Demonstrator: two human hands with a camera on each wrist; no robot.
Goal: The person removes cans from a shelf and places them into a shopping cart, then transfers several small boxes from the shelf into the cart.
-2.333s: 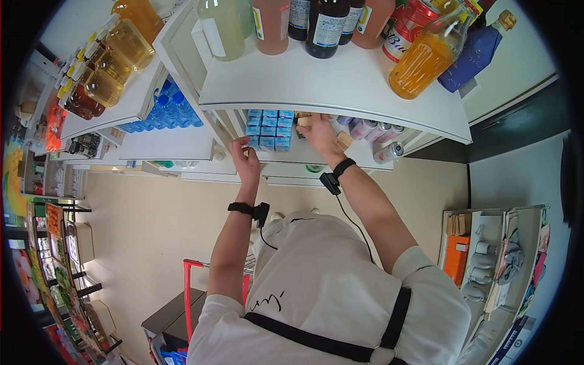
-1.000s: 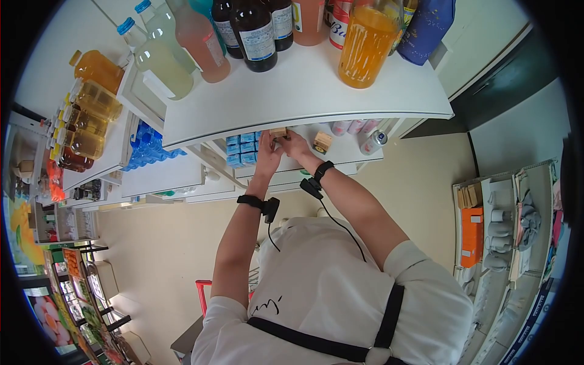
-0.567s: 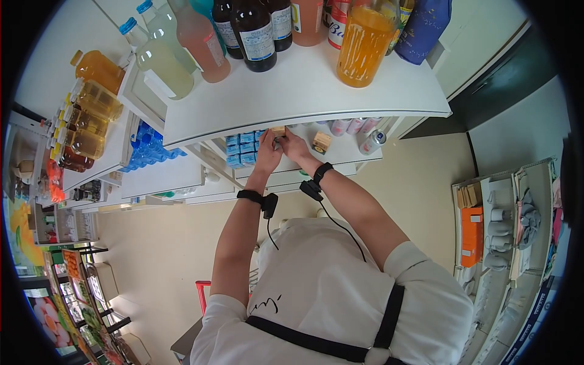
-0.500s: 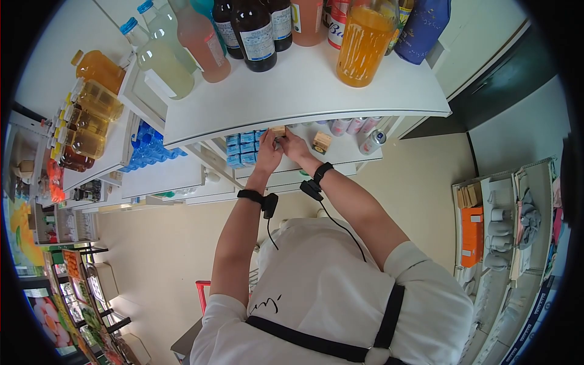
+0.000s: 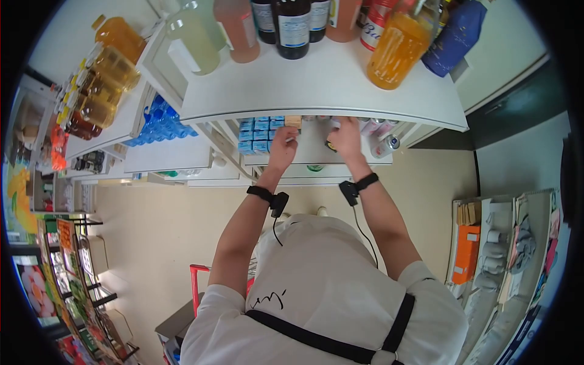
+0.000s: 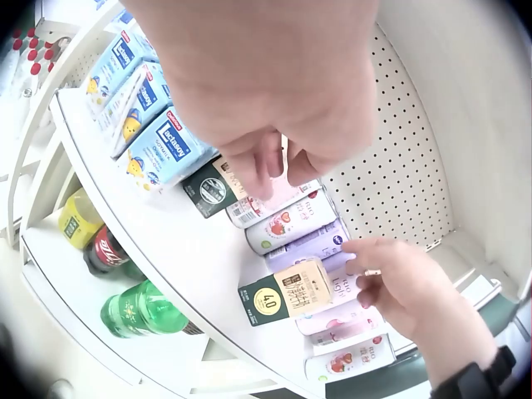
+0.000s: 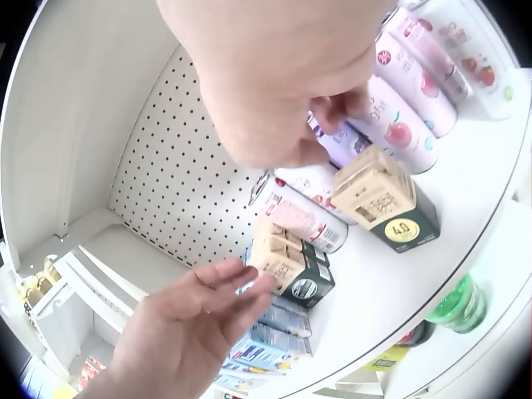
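My left hand (image 5: 284,148) hovers by the small beige-and-green drink carton (image 7: 287,270) that stands beside the blue Lactasoy cartons (image 6: 158,150). Its fingers are loosely bent, with nothing held in them in the right wrist view. My right hand (image 5: 347,140) reaches over a second beige-and-green carton (image 6: 287,293) marked 4.0, farther right on the shelf. In the left wrist view its fingertips (image 6: 353,247) are right at that carton's back end and the purple can (image 6: 320,241), not wrapped round either. Pink and white cans (image 6: 293,223) lie behind the cartons.
A white upper shelf board (image 5: 304,91) with bottles, including an orange juice bottle (image 5: 398,52), overhangs my hands. A silver-topped can (image 5: 386,146) lies at the shelf's right end. Below are soda bottles, one green (image 6: 143,309). A perforated panel (image 6: 399,150) backs the shelf.
My hands were together at one beige carton, which now stands beside the blue cartons, let go. They have parted, the right one moving right to the second beige carton.
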